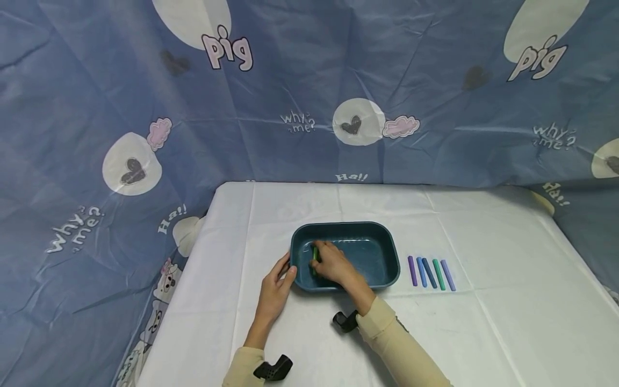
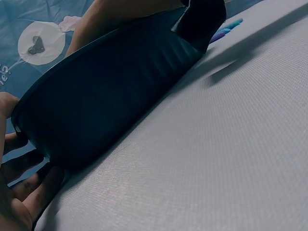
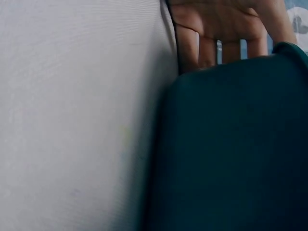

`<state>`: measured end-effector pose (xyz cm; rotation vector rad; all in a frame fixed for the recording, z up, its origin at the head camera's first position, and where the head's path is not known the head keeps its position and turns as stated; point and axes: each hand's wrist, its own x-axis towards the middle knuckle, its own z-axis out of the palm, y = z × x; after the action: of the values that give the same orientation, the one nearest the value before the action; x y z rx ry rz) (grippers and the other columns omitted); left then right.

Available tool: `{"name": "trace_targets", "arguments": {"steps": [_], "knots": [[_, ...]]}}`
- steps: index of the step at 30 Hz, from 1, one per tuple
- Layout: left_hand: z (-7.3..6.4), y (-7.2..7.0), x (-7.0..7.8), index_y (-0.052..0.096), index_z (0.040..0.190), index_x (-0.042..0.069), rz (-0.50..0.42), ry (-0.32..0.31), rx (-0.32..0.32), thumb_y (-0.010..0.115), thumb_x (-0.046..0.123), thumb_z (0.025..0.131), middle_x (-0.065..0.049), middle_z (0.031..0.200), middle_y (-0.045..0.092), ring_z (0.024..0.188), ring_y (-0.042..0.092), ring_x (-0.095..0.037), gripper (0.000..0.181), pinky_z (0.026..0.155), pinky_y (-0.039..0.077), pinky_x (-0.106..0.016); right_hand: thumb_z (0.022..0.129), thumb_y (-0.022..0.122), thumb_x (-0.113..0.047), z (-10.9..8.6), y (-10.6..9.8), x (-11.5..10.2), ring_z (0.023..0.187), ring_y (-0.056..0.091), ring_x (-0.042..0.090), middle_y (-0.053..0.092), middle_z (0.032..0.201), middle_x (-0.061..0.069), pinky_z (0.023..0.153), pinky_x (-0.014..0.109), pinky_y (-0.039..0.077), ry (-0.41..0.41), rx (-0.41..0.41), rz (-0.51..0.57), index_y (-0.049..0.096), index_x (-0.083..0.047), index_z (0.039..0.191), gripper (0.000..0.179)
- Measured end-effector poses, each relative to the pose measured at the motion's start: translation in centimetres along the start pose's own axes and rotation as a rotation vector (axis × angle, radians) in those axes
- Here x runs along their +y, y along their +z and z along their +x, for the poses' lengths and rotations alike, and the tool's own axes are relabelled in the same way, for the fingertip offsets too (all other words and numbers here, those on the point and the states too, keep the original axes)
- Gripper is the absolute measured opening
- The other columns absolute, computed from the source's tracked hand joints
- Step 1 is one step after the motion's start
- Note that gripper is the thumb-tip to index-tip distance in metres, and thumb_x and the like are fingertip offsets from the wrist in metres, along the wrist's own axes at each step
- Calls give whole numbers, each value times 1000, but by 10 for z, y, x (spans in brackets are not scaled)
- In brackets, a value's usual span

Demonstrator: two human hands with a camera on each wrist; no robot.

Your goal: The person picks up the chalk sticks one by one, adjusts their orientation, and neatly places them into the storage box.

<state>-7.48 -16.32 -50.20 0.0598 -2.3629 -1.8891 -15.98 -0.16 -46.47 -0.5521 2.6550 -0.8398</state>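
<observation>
A dark teal rectangular basin [image 1: 368, 252] stands on the white cloth. My left hand [image 1: 273, 294] holds its left end, the thumb over the rim and the fingers spread along the outer wall; the left wrist view shows those fingers [image 2: 41, 187] against the basin's side [image 2: 96, 106]. Inside the basin, at its left end, my right hand [image 1: 335, 263] pinches a green crayon [image 1: 315, 252], partly hidden by the fingers. In the right wrist view the basin's wall [image 3: 231, 144] hides the right hand, and the left hand [image 3: 216, 29] appears beyond it.
To the right of the basin, several purple, blue and green crayons [image 1: 428, 272] lie side by side on the white tablecloth [image 1: 508, 231]. A blue patterned curtain [image 1: 290, 156] hangs behind the table. Black wrist mounts [image 1: 273, 368] protrude beside both sleeves.
</observation>
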Motion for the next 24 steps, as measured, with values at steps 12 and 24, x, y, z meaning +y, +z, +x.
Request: {"name": "trace_targets", "arguments": {"steps": [12, 24], "knots": [[0, 1, -4, 45, 141, 17, 11, -8, 7, 54, 33, 97, -16, 137, 53, 111, 63, -29, 48, 91, 53, -29, 91, 63, -23, -2, -11, 9, 77, 59, 15, 64, 96, 6, 71, 36, 49, -50, -62, 155, 38, -9, 142, 58], [2, -1, -6, 45, 141, 11, 17, -16, 9, 56, 27, 96, -15, 138, 51, 121, 56, -28, 48, 91, 52, -26, 91, 62, -16, -9, -17, 18, 65, 59, 9, 64, 88, 1, 69, 30, 48, -79, -36, 267, 37, -8, 142, 57]]}}
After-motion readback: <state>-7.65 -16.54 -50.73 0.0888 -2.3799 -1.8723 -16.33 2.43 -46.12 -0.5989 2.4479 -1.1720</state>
